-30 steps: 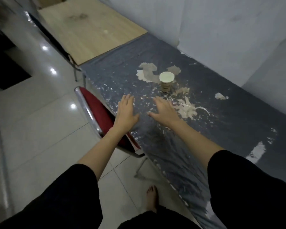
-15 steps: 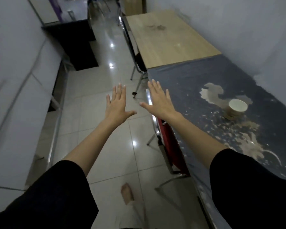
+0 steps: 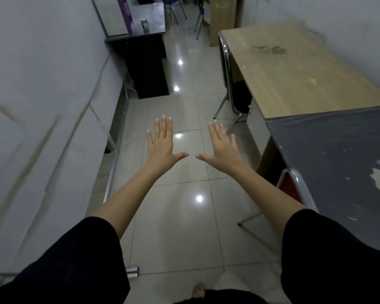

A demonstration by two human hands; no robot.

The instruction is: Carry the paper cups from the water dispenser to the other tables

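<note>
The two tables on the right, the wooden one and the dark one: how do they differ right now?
The wooden table is pale tan, with a faint smudge; the dark table is grey-black, with pale patches where its surface has peeled. The wooden table stands farther off; the dark one is nearer. They stand end to end along the right wall, no cups visible on either.

Dim, cool light; small bright glare spots on glossy floor tiles (image 3: pixel 180 194). Motion blur smears wall (image 3: pixel 31 150) at 9 o'clock. Wide-angle bending at edges.

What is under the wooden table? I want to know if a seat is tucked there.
Under the wooden table a chrome-framed chair with a dark seat is pushed in. The tabletop covers most of it, so anything deeper underneath stays hidden.
</note>
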